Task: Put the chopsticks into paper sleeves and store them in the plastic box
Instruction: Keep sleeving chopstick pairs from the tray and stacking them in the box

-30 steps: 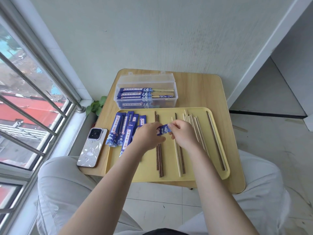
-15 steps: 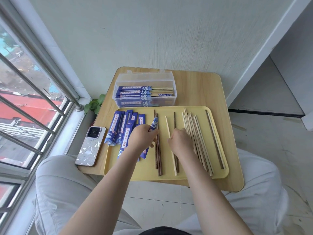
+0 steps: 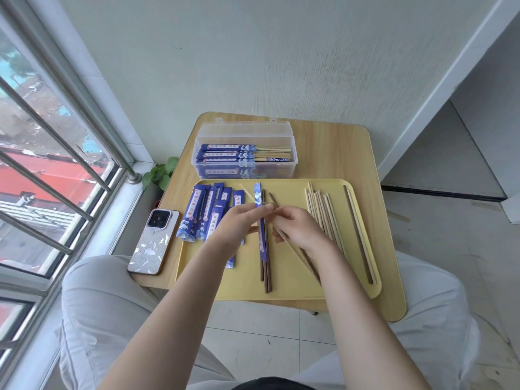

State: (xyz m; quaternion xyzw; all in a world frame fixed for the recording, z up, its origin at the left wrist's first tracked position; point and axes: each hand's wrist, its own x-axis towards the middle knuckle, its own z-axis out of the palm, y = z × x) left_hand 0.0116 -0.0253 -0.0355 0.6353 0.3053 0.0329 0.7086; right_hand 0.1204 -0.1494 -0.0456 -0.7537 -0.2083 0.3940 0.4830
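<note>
Nearest you, your left hand pinches a blue paper sleeve partway along its length, holding it upright over the yellow tray. Your right hand is curled round a pair of chopsticks, one pale and one dark as far as I can tell, their far tips just beside the sleeve. Below the sleeve two dark chopsticks lie on the tray.

The sleeve is thin paper: light, floppy and easy to crease, so keep your pinch close to its open mouth and bow it gently rather than squeezing it flat. Which end is the mouth is not clear from here. The sticks are stiff, light and smooth; grip them near the tips so both points stay together as they enter.

Further out, spare sleeves fan across the tray's left side and loose pale chopsticks lie to the right. A phone sits on the desk left of the tray. Beyond, the open plastic box holds several sleeved pairs.
</note>
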